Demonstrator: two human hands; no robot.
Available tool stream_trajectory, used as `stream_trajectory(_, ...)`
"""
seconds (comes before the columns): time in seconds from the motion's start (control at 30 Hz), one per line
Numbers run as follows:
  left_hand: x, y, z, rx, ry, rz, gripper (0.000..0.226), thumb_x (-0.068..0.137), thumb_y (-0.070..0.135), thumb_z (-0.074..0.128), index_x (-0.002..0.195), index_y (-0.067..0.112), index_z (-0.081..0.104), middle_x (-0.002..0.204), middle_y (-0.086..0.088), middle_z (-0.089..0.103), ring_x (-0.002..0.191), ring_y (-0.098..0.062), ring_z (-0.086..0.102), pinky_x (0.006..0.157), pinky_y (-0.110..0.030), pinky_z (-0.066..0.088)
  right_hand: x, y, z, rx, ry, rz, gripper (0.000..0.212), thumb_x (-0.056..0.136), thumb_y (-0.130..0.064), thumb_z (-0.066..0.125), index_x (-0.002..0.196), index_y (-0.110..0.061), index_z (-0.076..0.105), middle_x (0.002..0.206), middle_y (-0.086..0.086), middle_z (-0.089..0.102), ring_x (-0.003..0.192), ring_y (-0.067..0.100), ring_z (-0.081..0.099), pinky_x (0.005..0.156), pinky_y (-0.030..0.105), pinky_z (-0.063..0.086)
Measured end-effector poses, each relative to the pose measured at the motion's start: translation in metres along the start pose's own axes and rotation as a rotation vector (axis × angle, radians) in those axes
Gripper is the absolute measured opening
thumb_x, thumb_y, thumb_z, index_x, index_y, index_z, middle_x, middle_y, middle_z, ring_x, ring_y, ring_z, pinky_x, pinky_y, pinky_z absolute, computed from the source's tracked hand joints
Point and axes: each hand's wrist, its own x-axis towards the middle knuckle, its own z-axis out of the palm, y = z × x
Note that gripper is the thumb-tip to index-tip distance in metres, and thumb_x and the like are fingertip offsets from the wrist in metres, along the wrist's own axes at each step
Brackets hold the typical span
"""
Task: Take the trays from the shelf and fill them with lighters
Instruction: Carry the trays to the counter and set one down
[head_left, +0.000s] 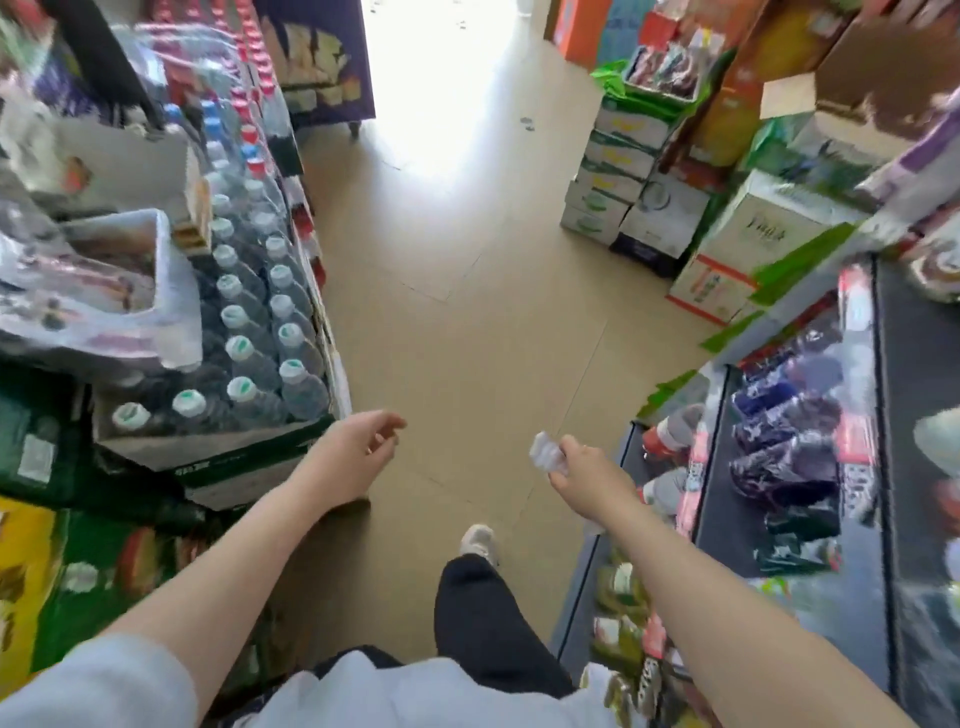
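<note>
Head view: a person stands in a shop aisle on a tan floor (457, 270). The right hand (589, 475) pinches a small clear crumpled plastic piece (545, 453) in its fingers, beside the dark shelf (893, 426) on the right. The left hand (358, 449) hangs empty, fingers loosely curled, near the bottled water (260, 322). The picture is too blurred to tell trays or lighters.

Smooth matt tan floor (457, 270), clear glossy plastic bottles (260, 332) under shiny shrink wrap, cardboard boxes (623, 171), dark matt shelf (914, 395), black cloth trouser leg (483, 613)
</note>
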Motion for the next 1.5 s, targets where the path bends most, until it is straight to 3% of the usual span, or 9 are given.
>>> stream_trajectory(0.17, 0.116, 0.001, -0.044, 0.032, -0.005, -0.108, 0.027, 0.092, 0.018, 0.048, 0.118, 0.017, 0.054, 0.1, 0.001, 0.061, 0.076, -0.007, 0.055, 0.07, -0.024, 0.048, 0.117, -0.021, -0.092, 0.07, -0.003, -0.072, 0.011, 0.089, -0.022, 0.043, 0.085, -0.014, 0.037, 0.085, 0.009, 0.053, 0.073, 0.028, 0.051, 0.061, 0.034, 0.039)
stream_trajectory(0.4, 0.258, -0.032, -0.111, 0.055, 0.11, -0.227, 0.028, 0.092, 0.015, 0.047, 0.119, 0.011, 0.054, 0.104, -0.004, 0.061, 0.064, -0.001, 0.048, 0.053, -0.016, 0.038, 0.275, -0.112, -0.199, 0.09, 0.02, -0.302, 0.014, 0.09, -0.016, 0.049, 0.086, -0.014, 0.036, 0.087, 0.007, 0.048, 0.077, 0.023, 0.043, 0.063, 0.028, 0.029)
stream_trajectory(0.57, 0.37, -0.064, -0.156, 0.053, 0.118, -0.26, 0.027, 0.092, 0.015, 0.048, 0.118, 0.012, 0.055, 0.107, -0.005, 0.063, 0.077, -0.011, 0.054, 0.068, -0.022, 0.042, 0.396, -0.176, -0.246, 0.012, 0.022, -0.352, 0.009, 0.09, -0.02, 0.047, 0.093, -0.013, 0.042, 0.095, 0.01, 0.056, 0.079, 0.025, 0.046, 0.061, 0.028, 0.028)
stream_trajectory(0.7, 0.452, -0.066, -0.194, 0.027, 0.052, -0.259, 0.026, 0.092, 0.017, 0.048, 0.117, 0.016, 0.055, 0.102, 0.0, 0.061, 0.072, -0.005, 0.053, 0.059, -0.016, 0.041, 0.486, -0.205, -0.28, -0.142, -0.009, -0.295, 0.018, 0.09, -0.024, 0.045, 0.103, -0.012, 0.045, 0.106, 0.011, 0.06, 0.081, 0.027, 0.05, 0.06, 0.029, 0.032)
stream_trajectory(0.77, 0.499, -0.056, -0.215, 0.031, 0.032, -0.238, 0.027, 0.092, 0.017, 0.049, 0.118, 0.016, 0.055, 0.106, 0.0, 0.061, 0.081, -0.012, 0.057, 0.07, -0.023, 0.048, 0.529, -0.214, -0.301, -0.175, -0.013, -0.255, 0.019, 0.089, -0.025, 0.044, 0.104, -0.012, 0.045, 0.106, 0.011, 0.06, 0.081, 0.028, 0.051, 0.06, 0.03, 0.033)
stream_trajectory(0.87, 0.574, -0.043, -0.247, 0.0, 0.082, -0.18, 0.027, 0.091, 0.016, 0.05, 0.117, 0.016, 0.055, 0.102, 0.001, 0.06, 0.082, -0.014, 0.057, 0.074, -0.024, 0.047, 0.598, -0.224, -0.336, -0.178, -0.02, -0.203, 0.021, 0.09, -0.025, 0.042, 0.105, -0.011, 0.045, 0.108, 0.011, 0.059, 0.092, 0.03, 0.056, 0.062, 0.03, 0.036)
stream_trajectory(1.0, 0.677, -0.043, -0.281, -0.012, 0.15, -0.146, 0.026, 0.089, 0.014, 0.052, 0.114, 0.017, 0.056, 0.097, 0.005, 0.057, 0.078, -0.011, 0.053, 0.074, -0.022, 0.043, 0.704, -0.239, -0.38, -0.2, -0.045, -0.188, 0.018, 0.088, -0.024, 0.041, 0.101, -0.012, 0.044, 0.108, 0.011, 0.06, 0.085, 0.029, 0.054, 0.054, 0.028, 0.034)
stream_trajectory(1.3, 0.844, -0.091, -0.355, -0.02, 0.21, -0.442, 0.028, 0.091, 0.021, 0.049, 0.117, 0.017, 0.056, 0.098, 0.004, 0.058, 0.083, -0.012, 0.055, 0.07, -0.023, 0.04, 0.911, -0.363, -0.491, -0.258, -0.096, -0.419, 0.023, 0.087, -0.023, 0.044, 0.106, -0.01, 0.046, 0.105, 0.015, 0.061, 0.094, 0.033, 0.058, 0.066, 0.034, 0.04)
stream_trajectory(1.5, 0.886, -0.138, -0.433, -0.108, 0.392, -0.653, 0.019, 0.089, 0.018, 0.05, 0.106, 0.025, 0.055, 0.095, 0.002, 0.063, 0.081, -0.018, 0.06, 0.071, -0.032, 0.049, 0.99, -0.501, -0.53, -0.232, -0.131, -0.723, 0.016, 0.087, -0.027, 0.046, 0.093, -0.013, 0.042, 0.086, 0.007, 0.055, 0.079, 0.031, 0.054, 0.062, 0.035, 0.04)
